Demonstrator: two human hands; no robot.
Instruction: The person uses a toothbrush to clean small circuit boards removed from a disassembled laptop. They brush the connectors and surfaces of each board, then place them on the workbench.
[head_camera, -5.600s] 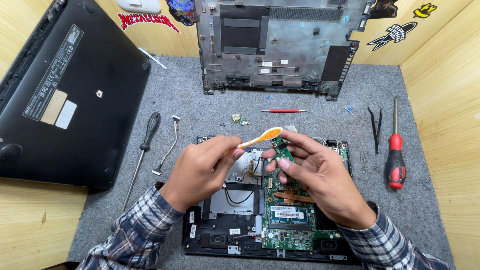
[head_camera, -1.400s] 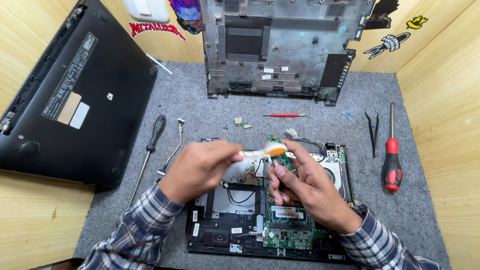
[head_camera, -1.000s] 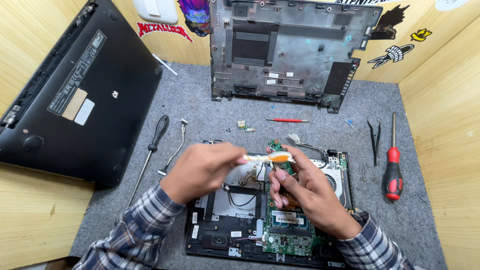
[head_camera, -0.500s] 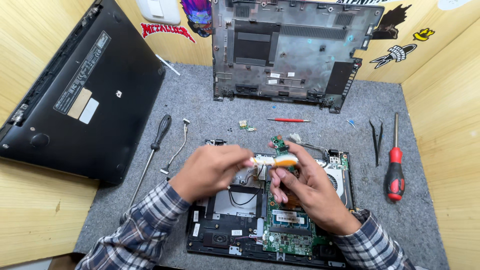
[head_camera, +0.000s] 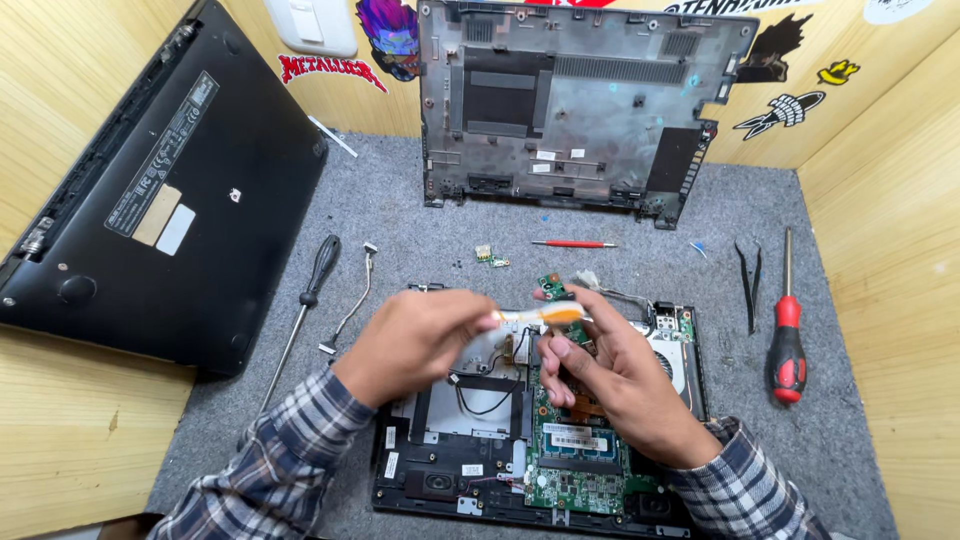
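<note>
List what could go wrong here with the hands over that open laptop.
1. The left hand holds an orange pry tool right over the board; a slip might scratch parts or tear the thin black wires.
2. The right hand presses among bare components; it could bend the small green card.
3. The tiny loose part on the mat could easily get lost.

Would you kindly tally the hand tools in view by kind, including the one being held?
Screwdrivers: 3 – black-handled screwdriver, small red screwdriver, red-and-black screwdriver
Tweezers: 1 – black tweezers
Pry tools: 1 – orange pry tool, held in the left hand over the opened laptop, the right hand beside it
Total: 5
</note>
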